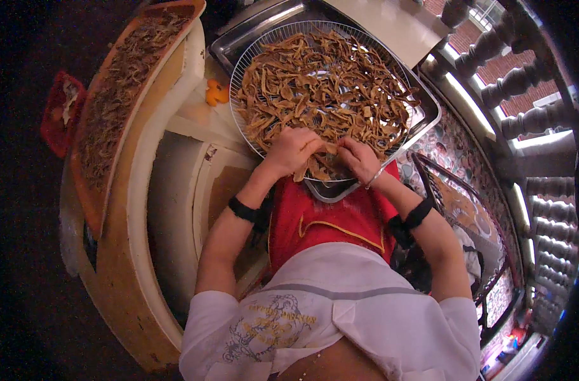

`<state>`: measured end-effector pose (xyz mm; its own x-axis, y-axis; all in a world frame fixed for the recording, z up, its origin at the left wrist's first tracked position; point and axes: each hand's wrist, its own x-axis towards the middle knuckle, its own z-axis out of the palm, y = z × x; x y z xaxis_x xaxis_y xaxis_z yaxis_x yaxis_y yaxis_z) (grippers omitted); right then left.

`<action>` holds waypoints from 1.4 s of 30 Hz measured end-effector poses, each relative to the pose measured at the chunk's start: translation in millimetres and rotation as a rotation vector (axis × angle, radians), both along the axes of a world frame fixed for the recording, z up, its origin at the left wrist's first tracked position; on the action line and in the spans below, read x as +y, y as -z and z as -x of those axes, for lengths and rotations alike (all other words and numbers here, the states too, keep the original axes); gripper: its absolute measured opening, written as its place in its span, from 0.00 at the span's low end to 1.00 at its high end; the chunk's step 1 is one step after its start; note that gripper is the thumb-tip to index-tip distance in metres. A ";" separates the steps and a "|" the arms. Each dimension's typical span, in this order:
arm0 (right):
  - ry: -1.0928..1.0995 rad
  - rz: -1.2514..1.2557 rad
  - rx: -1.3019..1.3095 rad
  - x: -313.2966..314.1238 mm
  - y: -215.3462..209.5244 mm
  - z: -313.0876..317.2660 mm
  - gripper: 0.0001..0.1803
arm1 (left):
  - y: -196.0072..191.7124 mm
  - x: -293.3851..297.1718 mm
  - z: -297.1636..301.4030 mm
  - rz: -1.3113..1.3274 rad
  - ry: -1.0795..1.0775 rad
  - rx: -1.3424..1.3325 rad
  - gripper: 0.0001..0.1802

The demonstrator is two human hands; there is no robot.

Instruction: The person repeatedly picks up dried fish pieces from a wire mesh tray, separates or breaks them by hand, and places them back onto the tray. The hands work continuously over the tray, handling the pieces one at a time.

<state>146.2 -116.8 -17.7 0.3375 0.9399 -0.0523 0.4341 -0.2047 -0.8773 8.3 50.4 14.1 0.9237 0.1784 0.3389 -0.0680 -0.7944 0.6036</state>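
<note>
Many curled, dried brown strips (327, 95) cover a round wire rack (240, 120). Beneath the rack lies a rectangular metal tray (433, 109). At the rack's near edge, my left hand (294, 150) is closed, its fingertips pinching one end of a dried brown strip (330, 148). My right hand (360, 159), a little to the right, is closed on the other end of that strip. Part of it is hidden by the fingers. Loose strips lie right below and around both hands.
Left stands a curved wooden cabinet (134, 209) topped by a long orange tray (99, 206) of shredded dried pieces. A red basket (53, 120) sits beyond it. An orange toy-like object (216, 93) is left of the rack. A balustrade (521, 92) runs along the right.
</note>
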 end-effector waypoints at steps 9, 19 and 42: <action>0.134 0.007 -0.025 1.5 2.1 -1.3 0.15 | -40.6 -7.8 6.4 -0.018 -0.210 0.514 0.16; 0.092 -0.068 0.038 -1.2 5.9 -4.2 0.12 | -56.1 16.0 18.0 0.147 -0.196 0.679 0.19; 0.070 0.070 0.062 1.3 -9.6 -2.0 0.16 | -35.1 32.0 20.6 -0.104 -0.408 0.328 0.13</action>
<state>148.2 -115.5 -8.1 0.3966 0.9073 -0.1397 0.3621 -0.2945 -0.8844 -12.3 82.4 49.3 0.8470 0.5257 0.0788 0.4378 -0.7740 0.4575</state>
